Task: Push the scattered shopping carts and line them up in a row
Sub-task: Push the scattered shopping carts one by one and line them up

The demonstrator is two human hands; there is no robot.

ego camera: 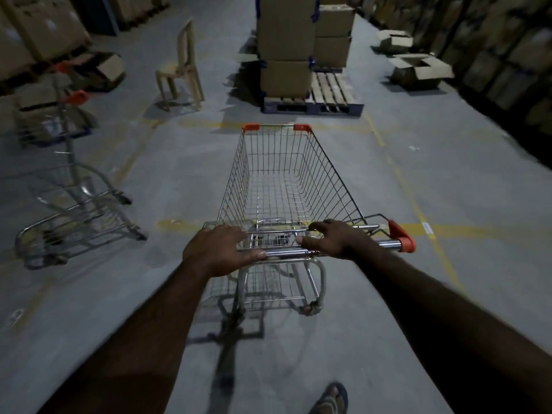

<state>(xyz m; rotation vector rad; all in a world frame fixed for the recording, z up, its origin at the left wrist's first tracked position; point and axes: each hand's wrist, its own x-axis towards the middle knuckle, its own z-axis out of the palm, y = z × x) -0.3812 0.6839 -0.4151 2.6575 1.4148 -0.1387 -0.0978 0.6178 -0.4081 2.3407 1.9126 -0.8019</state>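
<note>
An empty wire shopping cart (286, 186) with orange corner caps stands straight ahead of me on the grey floor. Both hands grip its chrome handle bar (385, 244): my left hand (218, 249) holds the left part, my right hand (334, 237) the middle right, thumbs under the bar. A second shopping cart (74, 198) with orange handle caps stands to the left, turned at an angle and blurred.
A pallet (313, 104) stacked with cardboard boxes (286, 43) blocks the aisle ahead. A tan plastic chair (182, 70) stands ahead left. Open boxes (421, 70) lie at the right, racks of boxes line both sides. Yellow floor lines (406, 186) cross here. My sandalled foot (331, 400) shows below.
</note>
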